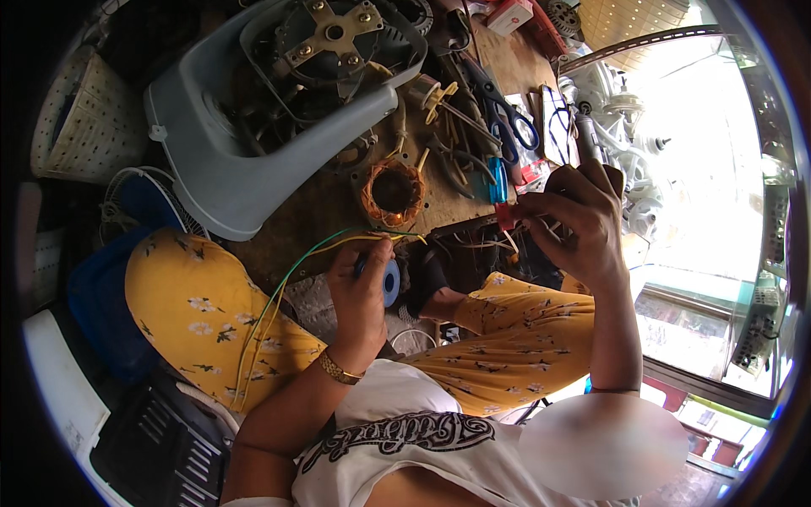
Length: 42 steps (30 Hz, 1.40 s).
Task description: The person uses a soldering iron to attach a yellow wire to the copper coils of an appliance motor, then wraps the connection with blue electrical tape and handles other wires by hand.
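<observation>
Left hand (361,291), fingers curled round a blue roll (391,298); right hand (585,221), raised, perhaps pinching a red piece (506,216)

Wires (280,290): green and yellow; tape roll (392,296): blue.
Coil (416,190): copper-orange. Screwdriver handle (498,180): blue and red. Housing (198,173): grey. Trousers (186,296): yellow, white-and-black floral print.

Wooden table (498,55), brown, cluttered, beyond both hands. Copper coil (416,201) on it, just beyond left hand (363,283). Big grey plastic housing (291,177) rests farther out, to left hand's left. Blue-and-red-handled screwdriver (497,182) at right hand's (585,215) fingertips, contact unclear. Pliers (456,175) between coil and screwdriver. Blue-handled scissors (499,127) beyond right hand. Red-and-white box (509,15) near far edge, well beyond right hand.
</observation>
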Motion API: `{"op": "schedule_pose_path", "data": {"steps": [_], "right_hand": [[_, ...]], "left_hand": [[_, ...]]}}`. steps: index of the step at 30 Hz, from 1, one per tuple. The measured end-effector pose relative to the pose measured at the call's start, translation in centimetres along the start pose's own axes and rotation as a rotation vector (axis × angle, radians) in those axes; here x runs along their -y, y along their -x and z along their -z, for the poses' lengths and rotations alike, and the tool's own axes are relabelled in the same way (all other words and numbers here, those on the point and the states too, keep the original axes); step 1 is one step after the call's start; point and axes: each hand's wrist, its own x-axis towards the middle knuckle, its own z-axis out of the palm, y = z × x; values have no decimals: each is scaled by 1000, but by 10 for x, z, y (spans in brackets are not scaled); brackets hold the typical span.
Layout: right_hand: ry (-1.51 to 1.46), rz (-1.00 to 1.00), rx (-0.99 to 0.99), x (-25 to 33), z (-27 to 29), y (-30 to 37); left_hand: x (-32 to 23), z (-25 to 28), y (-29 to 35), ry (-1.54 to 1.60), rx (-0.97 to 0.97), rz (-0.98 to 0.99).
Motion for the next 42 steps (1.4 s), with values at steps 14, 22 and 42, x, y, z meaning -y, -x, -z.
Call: {"op": "schedule_pose_path", "data": {"steps": [14, 22, 42], "right_hand": [[40, 31, 7, 5, 0, -7], [65, 24, 17, 8, 0, -5], [92, 21, -9, 15, 1, -2]], "left_hand": [[-2, -2, 1, 3, -10, 8], [-4, -3, 2, 5, -20, 5], [0, -1, 1, 13, 8, -5]]}}
